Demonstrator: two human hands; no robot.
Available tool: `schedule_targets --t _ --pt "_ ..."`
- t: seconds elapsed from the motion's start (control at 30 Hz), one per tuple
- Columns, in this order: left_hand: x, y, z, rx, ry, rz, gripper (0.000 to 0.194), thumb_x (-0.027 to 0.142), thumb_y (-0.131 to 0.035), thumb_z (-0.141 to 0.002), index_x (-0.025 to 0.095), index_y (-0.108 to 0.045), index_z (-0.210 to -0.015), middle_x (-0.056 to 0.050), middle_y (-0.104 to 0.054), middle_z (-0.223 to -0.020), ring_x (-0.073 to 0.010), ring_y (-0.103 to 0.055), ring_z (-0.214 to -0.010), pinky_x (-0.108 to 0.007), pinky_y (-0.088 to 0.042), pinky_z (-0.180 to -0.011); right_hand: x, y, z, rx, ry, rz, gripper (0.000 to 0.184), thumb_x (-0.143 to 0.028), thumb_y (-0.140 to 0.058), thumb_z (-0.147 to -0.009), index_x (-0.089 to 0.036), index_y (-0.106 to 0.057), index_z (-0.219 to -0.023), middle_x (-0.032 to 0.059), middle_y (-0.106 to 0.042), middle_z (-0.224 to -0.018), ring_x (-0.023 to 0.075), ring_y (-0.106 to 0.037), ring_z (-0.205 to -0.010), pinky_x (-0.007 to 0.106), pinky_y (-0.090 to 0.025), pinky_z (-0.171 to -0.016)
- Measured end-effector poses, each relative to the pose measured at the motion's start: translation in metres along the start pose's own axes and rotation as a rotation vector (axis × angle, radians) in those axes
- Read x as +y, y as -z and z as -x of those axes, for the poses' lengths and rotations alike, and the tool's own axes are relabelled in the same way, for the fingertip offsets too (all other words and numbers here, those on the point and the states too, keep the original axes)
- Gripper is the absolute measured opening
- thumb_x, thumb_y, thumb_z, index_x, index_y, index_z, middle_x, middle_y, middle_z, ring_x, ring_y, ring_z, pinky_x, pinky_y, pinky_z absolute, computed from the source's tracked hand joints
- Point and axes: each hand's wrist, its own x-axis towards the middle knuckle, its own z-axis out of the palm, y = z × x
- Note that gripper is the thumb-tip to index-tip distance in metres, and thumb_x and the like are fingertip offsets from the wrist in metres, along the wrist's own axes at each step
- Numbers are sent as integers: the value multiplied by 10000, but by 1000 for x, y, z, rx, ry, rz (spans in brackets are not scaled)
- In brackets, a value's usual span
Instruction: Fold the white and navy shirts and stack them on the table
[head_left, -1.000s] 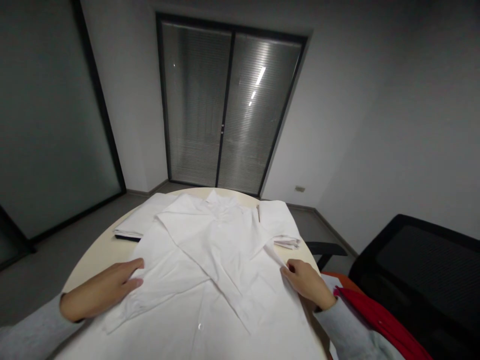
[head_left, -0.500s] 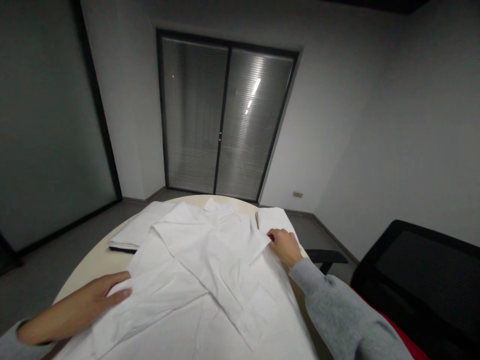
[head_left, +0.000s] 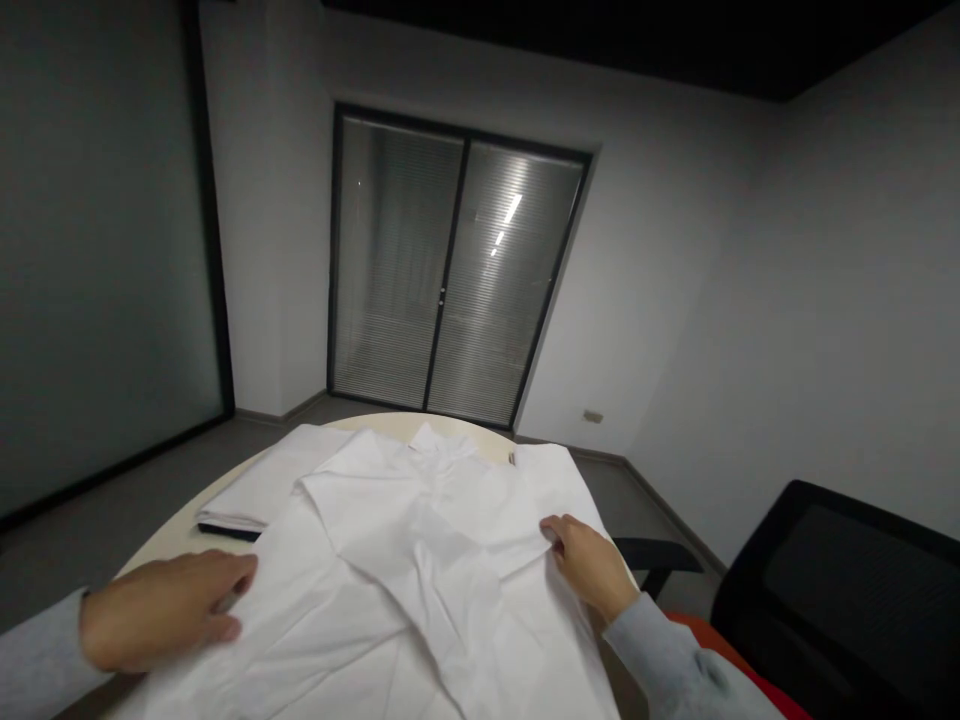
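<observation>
A white collared shirt [head_left: 390, 590] lies spread over the table, its collar at the far end. One sleeve runs folded and creased across its front. My right hand [head_left: 589, 560] pinches the cloth at the shirt's right side between thumb and fingers. On the opposite side, my left hand [head_left: 169, 608] is at the shirt's edge, thumb and fingers apart; its fingertips are near the cloth, and I cannot tell whether they touch it. The lower part of the shirt runs out of view.
Folded white cloth [head_left: 274, 475] lies on the round table [head_left: 176, 530] at the back left, over something dark. More white cloth [head_left: 551, 470] is at the back right. A black chair [head_left: 847, 590] stands to the right. Beyond are glazed doors [head_left: 457, 270].
My right hand has moved a little nearer, pulling the cloth at the right side toward me. My left hand has shifted slightly left, off the sleeve. The view has tilted up.
</observation>
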Motion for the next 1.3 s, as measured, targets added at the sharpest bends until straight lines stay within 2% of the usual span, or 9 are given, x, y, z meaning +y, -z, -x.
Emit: schedule_targets --t 0.13,0.23,0.4,0.5,0.67,0.8,0.93,1.07,1.3 --pt "58 39 -56 -109 -209 -62 405 465 -670 -751 273 -780 -1090 -105 -783 -1096 -345 -719 -984 -430 -507 -879 3 21 -19 -82 22 -8 237 -228 -539 -918 -243 -773 -951 70 -723 -1002 210 -708 -912 291 -431 -751" --pt "104 44 -133 -88 -255 -100 311 437 -672 -815 255 -778 -1046 -110 -778 -1071 -320 -716 -947 -418 -518 -867 -7 35 -52 -46 8 -2 294 -312 -561 -943 -207 -770 -1120 135 -700 -1172 262 -696 -1034 336 -465 -830" --pt "145 2 -266 -11 -73 -150 309 390 -728 -925 166 -722 -1138 -144 -713 -1217 -306 -676 -1110 -485 -533 -969 -49 32 -140 36 45 -13 304 -281 -614 -956 -172 -706 -1225 129 -689 -1257 292 -626 -1199 449 -461 -1014" --pt "146 -45 -312 46 47 -143 363 404 -674 -994 172 -645 -1273 -99 -651 -1310 -262 -652 -1152 -510 -545 -994 -86 8 -193 70 9 -54 349 -393 -613 -1004 -167 -656 -1266 110 -679 -1281 278 -613 -1224 499 -452 -1064" --pt "121 -114 -339 231 152 -30 463 146 -433 -1011 184 -529 -1462 -158 -604 -1437 -328 -510 -1362 -529 -400 -1095 -125 -65 -236 108 -121 -150 568 -381 -419 -1064 -54 -434 -1528 250 -593 -1436 329 -582 -1303 447 -422 -1071" --pt "93 -130 -361 276 210 101 679 136 -438 -924 236 -369 -1592 -101 -659 -1420 -280 -541 -1355 -461 -396 -1085 -114 -105 -244 117 -217 -216 576 -302 -397 -1033 -46 -412 -1549 252 -593 -1446 349 -524 -1368 466 -369 -1103" --pt "78 -129 -380 259 237 186 757 159 -542 -835 259 -420 -1575 -52 -709 -1366 -255 -584 -1335 -395 -423 -1064 -93 -111 -258 97 -302 -296 559 -277 -480 -1001 -125 -440 -1538 175 -664 -1363 307 -580 -1301 469 -416 -1070" --pt "80 -125 -379 251 203 210 602 101 -582 -768 300 -683 -1327 -33 -733 -1329 -266 -622 -1284 -370 -448 -1001 -87 -106 -262 79 -320 -323 448 -392 -570 -1026 -196 -550 -1428 98 -686 -1286 260 -639 -1191 467 -483 -1026" --pt "82 -116 -369 310 201 213 382 105 -516 -832 310 -800 -985 -22 -783 -1192 -284 -638 -1229 -396 -468 -917 -92 -87 -246 67 -149 -201 220 -374 -607 -1017 -186 -687 -1096 70 -674 -1214 252 -604 -1184 471 -481 -1016"
